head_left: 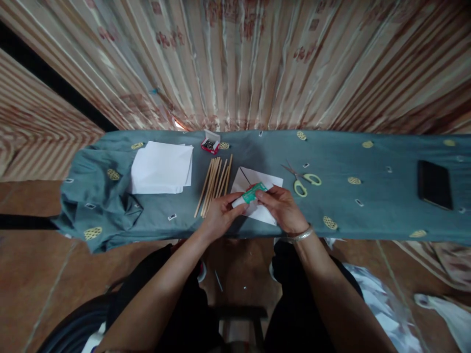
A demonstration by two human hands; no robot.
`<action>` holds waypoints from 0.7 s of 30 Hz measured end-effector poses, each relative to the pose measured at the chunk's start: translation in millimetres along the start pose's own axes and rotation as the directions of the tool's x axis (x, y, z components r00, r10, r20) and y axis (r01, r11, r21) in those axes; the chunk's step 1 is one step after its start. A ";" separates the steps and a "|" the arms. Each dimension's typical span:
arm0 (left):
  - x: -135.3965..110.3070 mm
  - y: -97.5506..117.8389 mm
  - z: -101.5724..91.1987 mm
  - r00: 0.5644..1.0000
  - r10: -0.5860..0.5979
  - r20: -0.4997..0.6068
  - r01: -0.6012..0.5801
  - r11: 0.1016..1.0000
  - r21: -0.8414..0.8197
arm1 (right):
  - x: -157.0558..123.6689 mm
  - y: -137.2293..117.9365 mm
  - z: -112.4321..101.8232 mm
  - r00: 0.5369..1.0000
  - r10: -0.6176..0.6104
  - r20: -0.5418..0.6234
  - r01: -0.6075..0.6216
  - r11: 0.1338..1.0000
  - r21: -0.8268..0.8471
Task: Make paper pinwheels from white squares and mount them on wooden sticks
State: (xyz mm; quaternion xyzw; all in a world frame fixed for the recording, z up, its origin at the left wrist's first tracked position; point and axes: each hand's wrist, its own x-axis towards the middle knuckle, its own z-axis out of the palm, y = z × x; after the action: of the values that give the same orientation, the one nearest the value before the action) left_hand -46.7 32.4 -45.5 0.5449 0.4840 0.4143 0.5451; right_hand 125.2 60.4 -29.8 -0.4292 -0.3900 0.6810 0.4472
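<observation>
In the head view, both hands are meeting over the near edge of a cloth-covered table (pixel 386 215), and a green-and-white tube (pixel 256 192) is lying slantwise between them, its white end pointing down toward the left hand (pixel 221 218) and its green part rising toward the right hand (pixel 285 208). The left hand is pinching the white end, with the thumb running along its lower side and the index finger sitting on its upper side; the remaining fingers are curling underneath, partly hidden. The right hand is gripping the green part near its upper end, the thumb pressing across the front face while the other fingers are bending behind, where their exact contact cannot be told. A silvery bracelet (pixel 302 234) is circling the right wrist.

The tube is passing above a white sheet of paper (pixel 263 214), which is lying flat beneath the hands and showing a dark line near its far corner. Just left of that sheet, a bunch of wooden sticks (pixel 213 184) is lying side by side; farther left, a stack of white paper (pixel 162 166) is resting. Green-handled scissors (pixel 300 188) are lying beyond the right hand, their blades standing apart.
</observation>
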 end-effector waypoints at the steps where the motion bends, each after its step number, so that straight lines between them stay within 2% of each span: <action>1: 1.7 -0.5 -0.6 1.000 -0.009 -0.004 0.010 0.999 0.032 | 1.5 -1.4 -4.1 0.999 0.000 -0.037 0.000 1.000 -0.007; 4: 4.5 -2.1 -1.0 0.998 -0.003 -0.069 0.017 0.980 0.197 | 7.1 -7.0 -21.0 0.976 -0.080 -0.200 0.070 0.996 -0.059; 6: 2.8 -3.9 2.8 0.993 0.096 -0.072 -0.065 0.934 0.353 | 10.6 -10.4 -33.0 0.939 -0.171 -0.299 0.130 0.980 -0.150; 8: -1.7 -6.4 10.4 0.974 0.226 0.014 -0.203 0.842 0.499 | 12.6 -11.9 -41.9 0.912 -0.233 -0.338 0.143 0.952 -0.269; 11: -10.0 -10.9 24.4 0.932 0.306 0.192 -0.356 0.687 0.633 | 12.4 -9.5 -45.1 0.918 -0.253 -0.304 0.122 0.912 -0.392; 14: -14.8 -15.2 33.7 0.897 0.330 0.293 -0.436 0.562 0.703 | 10.2 -4.5 -40.4 0.916 -0.298 -0.268 0.146 0.870 -0.470; 17: -15.3 -18.8 36.1 0.884 0.339 0.323 -0.461 0.511 0.725 | 8.6 -1.4 -37.6 0.904 -0.346 -0.249 0.148 0.803 -0.578; 21: -14.7 -21.5 35.4 0.887 0.329 0.323 -0.454 0.503 0.735 | 7.6 -1.0 -39.3 0.911 -0.348 -0.222 0.103 0.713 -0.693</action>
State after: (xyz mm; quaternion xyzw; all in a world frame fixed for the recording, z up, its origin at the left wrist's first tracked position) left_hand -16.4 9.8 -68.0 0.8518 0.4402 0.2280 0.1692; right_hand 160.4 73.6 -43.5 -0.6183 -0.5752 0.3511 0.4044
